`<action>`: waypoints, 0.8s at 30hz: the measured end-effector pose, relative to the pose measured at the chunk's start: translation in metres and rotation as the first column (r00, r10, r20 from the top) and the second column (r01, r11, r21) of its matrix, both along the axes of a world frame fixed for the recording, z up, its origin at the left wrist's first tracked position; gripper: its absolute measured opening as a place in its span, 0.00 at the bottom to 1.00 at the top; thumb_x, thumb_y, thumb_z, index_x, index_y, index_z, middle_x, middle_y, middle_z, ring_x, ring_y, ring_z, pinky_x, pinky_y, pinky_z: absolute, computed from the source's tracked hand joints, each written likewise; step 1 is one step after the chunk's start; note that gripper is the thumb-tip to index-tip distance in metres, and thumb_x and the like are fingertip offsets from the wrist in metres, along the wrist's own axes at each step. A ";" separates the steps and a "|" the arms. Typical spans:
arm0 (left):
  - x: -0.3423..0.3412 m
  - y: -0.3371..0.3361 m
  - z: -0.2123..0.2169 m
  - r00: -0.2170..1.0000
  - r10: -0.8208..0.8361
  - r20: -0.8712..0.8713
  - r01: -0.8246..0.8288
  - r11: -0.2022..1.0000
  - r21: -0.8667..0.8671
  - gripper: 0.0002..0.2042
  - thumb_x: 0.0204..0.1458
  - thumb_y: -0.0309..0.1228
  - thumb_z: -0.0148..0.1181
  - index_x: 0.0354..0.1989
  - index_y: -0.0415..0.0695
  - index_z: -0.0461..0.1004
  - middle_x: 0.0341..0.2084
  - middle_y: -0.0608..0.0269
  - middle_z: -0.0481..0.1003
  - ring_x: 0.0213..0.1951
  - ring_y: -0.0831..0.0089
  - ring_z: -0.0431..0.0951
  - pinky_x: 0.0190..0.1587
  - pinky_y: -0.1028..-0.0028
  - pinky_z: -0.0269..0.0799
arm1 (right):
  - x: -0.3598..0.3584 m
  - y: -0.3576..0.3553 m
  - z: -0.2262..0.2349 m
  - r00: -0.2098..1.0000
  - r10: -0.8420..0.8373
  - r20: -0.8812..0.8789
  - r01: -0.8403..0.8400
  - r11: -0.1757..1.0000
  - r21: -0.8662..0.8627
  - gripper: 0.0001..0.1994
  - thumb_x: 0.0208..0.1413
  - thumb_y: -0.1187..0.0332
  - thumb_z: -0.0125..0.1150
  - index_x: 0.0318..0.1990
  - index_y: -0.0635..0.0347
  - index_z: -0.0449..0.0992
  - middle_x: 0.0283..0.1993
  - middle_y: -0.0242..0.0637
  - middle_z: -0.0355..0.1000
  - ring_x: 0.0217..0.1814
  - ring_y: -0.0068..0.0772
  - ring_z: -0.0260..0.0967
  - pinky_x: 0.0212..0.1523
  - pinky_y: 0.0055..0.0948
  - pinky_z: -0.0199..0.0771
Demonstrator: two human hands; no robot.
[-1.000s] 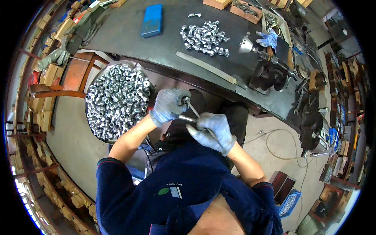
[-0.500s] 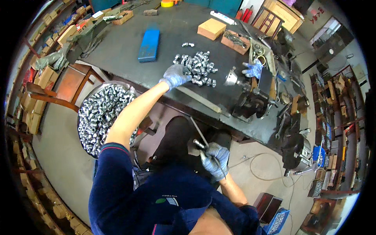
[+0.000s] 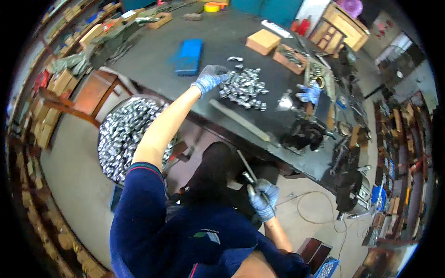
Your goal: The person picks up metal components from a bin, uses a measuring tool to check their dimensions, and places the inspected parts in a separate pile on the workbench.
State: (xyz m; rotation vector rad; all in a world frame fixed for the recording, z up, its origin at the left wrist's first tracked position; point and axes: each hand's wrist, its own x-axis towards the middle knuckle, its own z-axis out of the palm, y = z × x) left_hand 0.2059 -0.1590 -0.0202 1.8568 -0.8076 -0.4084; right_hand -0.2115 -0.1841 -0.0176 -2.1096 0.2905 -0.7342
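Note:
My left hand (image 3: 210, 78), in a grey-blue glove, reaches over the workbench to the left edge of a heap of shiny metal fittings (image 3: 243, 88). Its fingers bend toward the heap, but blur hides whether they pinch a piece. Low in front of my lap, my gloved right hand (image 3: 264, 199) is closed around a thin metal rod (image 3: 244, 162), which slants up and to the left. A short shiny cylindrical metal piece (image 3: 248, 176) sticks out beside the rod, at the fingers of that hand.
A large round tub of metal fittings (image 3: 130, 134) stands left of me, beside a wooden chair (image 3: 95, 95). On the bench lie a blue box (image 3: 189, 56), a flat bar (image 3: 238, 119), a yellowish block (image 3: 263, 41) and a dark vise-like fixture (image 3: 303, 134).
My left hand has shifted up and left relative to the heap, from its near side to its left edge. The right hand keeps its hold on the rod. The whole view has shifted slightly.

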 end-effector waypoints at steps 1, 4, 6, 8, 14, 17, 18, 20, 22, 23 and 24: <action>-0.005 0.021 0.005 0.996 -0.085 -0.025 0.085 0.996 0.035 0.19 0.51 0.31 0.61 0.49 0.32 0.71 0.37 0.55 0.78 0.30 0.75 0.76 0.32 0.76 0.74 | -0.001 0.000 0.002 1.000 -0.006 0.007 0.006 0.999 -0.033 0.09 0.41 0.74 0.64 0.16 0.57 0.69 0.18 0.40 0.65 0.19 0.40 0.64 0.22 0.29 0.64; -0.011 0.103 0.025 0.914 -0.278 0.295 0.144 0.903 0.406 0.20 0.51 0.35 0.59 0.49 0.34 0.71 0.39 0.52 0.77 0.37 0.68 0.77 0.39 0.70 0.74 | -0.001 0.005 -0.004 1.000 -0.010 -0.016 0.010 1.000 0.015 0.10 0.40 0.75 0.65 0.15 0.59 0.68 0.16 0.40 0.63 0.17 0.38 0.63 0.20 0.29 0.61; -0.011 0.161 0.035 0.876 -0.348 0.334 0.074 0.781 0.620 0.19 0.48 0.37 0.57 0.46 0.38 0.74 0.41 0.49 0.76 0.42 0.59 0.76 0.46 0.66 0.71 | 0.002 0.007 -0.012 1.000 0.004 -0.009 -0.004 1.000 -0.028 0.11 0.39 0.75 0.66 0.15 0.58 0.68 0.16 0.40 0.63 0.17 0.38 0.62 0.19 0.28 0.60; -0.009 0.210 0.034 0.882 -0.332 0.336 0.030 0.749 0.661 0.17 0.46 0.38 0.55 0.42 0.43 0.76 0.41 0.48 0.76 0.45 0.54 0.75 0.49 0.64 0.69 | 0.007 0.012 -0.012 1.000 0.004 -0.005 -0.004 1.000 -0.006 0.11 0.40 0.75 0.66 0.15 0.58 0.68 0.16 0.40 0.63 0.17 0.38 0.62 0.19 0.28 0.60; 0.000 0.320 0.031 0.898 -0.140 0.418 -0.290 0.525 0.800 0.18 0.45 0.42 0.56 0.40 0.45 0.77 0.40 0.51 0.76 0.44 0.55 0.76 0.49 0.62 0.69 | 0.016 0.016 -0.011 0.995 0.090 0.035 -0.092 0.994 0.055 0.12 0.40 0.75 0.65 0.14 0.59 0.67 0.15 0.40 0.61 0.16 0.37 0.60 0.19 0.27 0.58; -0.018 0.333 0.043 0.887 -0.015 0.461 -0.378 0.549 0.745 0.18 0.43 0.42 0.56 0.39 0.45 0.78 0.39 0.51 0.77 0.43 0.53 0.76 0.48 0.61 0.69 | 0.012 0.015 -0.013 0.996 0.094 -0.003 -0.093 0.994 0.053 0.12 0.40 0.76 0.65 0.14 0.59 0.66 0.15 0.41 0.60 0.16 0.36 0.59 0.18 0.28 0.57; -0.026 0.334 0.051 0.895 -0.005 0.446 -0.371 0.546 0.751 0.17 0.43 0.42 0.56 0.39 0.45 0.78 0.38 0.51 0.77 0.43 0.54 0.76 0.48 0.61 0.69 | 0.010 0.016 -0.014 0.996 0.084 -0.019 -0.083 0.996 0.043 0.12 0.40 0.76 0.65 0.14 0.59 0.66 0.15 0.41 0.60 0.16 0.36 0.59 0.18 0.28 0.57; -0.032 0.336 0.055 0.910 -0.053 0.412 -0.317 0.552 0.771 0.18 0.44 0.45 0.57 0.38 0.45 0.78 0.38 0.51 0.77 0.43 0.55 0.76 0.47 0.61 0.70 | 0.010 0.018 -0.014 0.997 0.074 -0.023 -0.073 0.997 0.034 0.13 0.40 0.76 0.65 0.14 0.58 0.66 0.15 0.41 0.60 0.15 0.36 0.59 0.18 0.28 0.56; -0.042 0.336 0.054 0.924 -0.039 0.381 -0.323 0.451 0.832 0.20 0.45 0.47 0.57 0.38 0.44 0.78 0.37 0.51 0.77 0.43 0.55 0.76 0.47 0.62 0.70 | 0.010 0.021 -0.014 0.997 0.074 0.002 -0.074 0.996 0.039 0.13 0.40 0.76 0.65 0.13 0.58 0.65 0.15 0.41 0.60 0.15 0.36 0.59 0.18 0.28 0.56; -0.054 0.322 0.061 0.932 -0.036 0.361 -0.316 0.406 0.858 0.21 0.45 0.49 0.57 0.38 0.44 0.78 0.37 0.51 0.77 0.43 0.54 0.76 0.47 0.62 0.70 | 0.009 0.021 -0.015 0.997 0.076 -0.014 -0.075 0.996 0.048 0.13 0.40 0.76 0.65 0.13 0.58 0.65 0.15 0.41 0.60 0.15 0.36 0.59 0.18 0.28 0.56; -0.062 0.310 0.068 0.925 -0.032 0.379 -0.352 0.309 0.884 0.22 0.46 0.51 0.57 0.36 0.43 0.79 0.36 0.51 0.78 0.41 0.55 0.77 0.45 0.62 0.71 | 0.009 0.021 -0.018 0.996 0.082 -0.026 -0.080 0.995 0.056 0.13 0.40 0.75 0.66 0.13 0.58 0.65 0.15 0.41 0.60 0.15 0.36 0.59 0.18 0.28 0.56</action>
